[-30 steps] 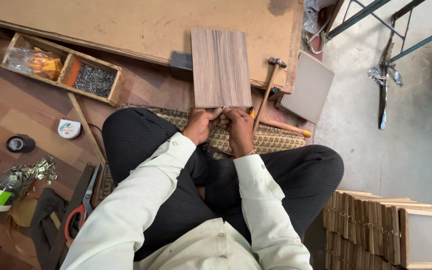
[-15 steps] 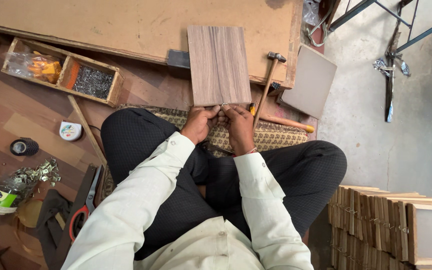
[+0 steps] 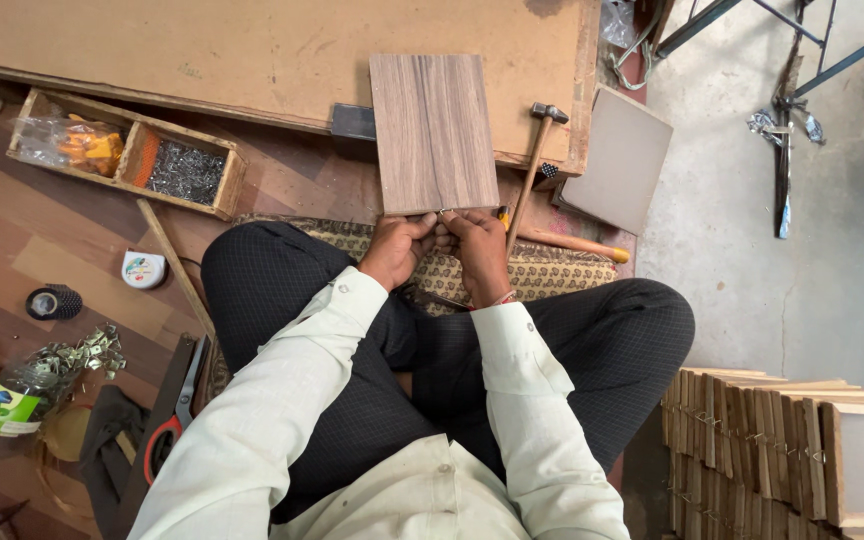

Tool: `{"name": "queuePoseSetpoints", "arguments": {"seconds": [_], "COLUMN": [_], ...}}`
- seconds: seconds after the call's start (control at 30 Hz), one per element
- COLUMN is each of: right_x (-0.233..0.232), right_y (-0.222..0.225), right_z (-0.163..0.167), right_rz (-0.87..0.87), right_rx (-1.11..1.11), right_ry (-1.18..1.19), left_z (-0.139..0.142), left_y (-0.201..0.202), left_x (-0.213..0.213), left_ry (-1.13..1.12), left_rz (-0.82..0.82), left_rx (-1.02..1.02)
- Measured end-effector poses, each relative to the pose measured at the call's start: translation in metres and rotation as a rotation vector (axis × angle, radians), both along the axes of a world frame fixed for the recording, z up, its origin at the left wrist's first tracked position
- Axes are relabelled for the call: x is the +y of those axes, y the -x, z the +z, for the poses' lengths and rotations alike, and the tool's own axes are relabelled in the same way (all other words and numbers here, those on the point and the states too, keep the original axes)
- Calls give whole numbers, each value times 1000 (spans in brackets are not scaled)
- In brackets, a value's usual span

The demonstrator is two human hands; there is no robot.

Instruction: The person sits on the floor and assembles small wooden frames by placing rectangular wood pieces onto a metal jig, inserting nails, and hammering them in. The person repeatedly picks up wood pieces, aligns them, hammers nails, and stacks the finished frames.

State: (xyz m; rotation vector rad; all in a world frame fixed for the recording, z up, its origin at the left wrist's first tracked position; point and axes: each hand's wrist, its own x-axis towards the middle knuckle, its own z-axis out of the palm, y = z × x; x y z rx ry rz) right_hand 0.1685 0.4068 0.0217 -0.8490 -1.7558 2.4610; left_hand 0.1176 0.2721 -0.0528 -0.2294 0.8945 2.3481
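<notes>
One wood panel, one hammer; left hand and right hand pinch the panel's near edge, unchanged from before.

Pale cream long-sleeved shirt, buttoned cuffs and front. Dark trousers with fine check. Red thread band at right wrist.

A woodworking shop, worked from the floor — a hammer, a wooden tray of nails, a tape measure, large boards and stacked wooden frames lie all around.
</notes>
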Motion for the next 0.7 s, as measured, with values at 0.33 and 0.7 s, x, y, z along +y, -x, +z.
{"name": "queuePoseSetpoints", "arguments": {"seconds": [0.33, 0.7], "right_x": [47, 43], "right_y": [-29, -62], "right_z": [8, -18], "right_rz": [-308, -378], "right_rx": [183, -31], "right_ry": [-259, -254], "left_z": [25, 41], "left_y": [17, 87], "left_x": [5, 35], "left_ry": [94, 424], "left_rz": [125, 389], "left_rx": [110, -174]}}
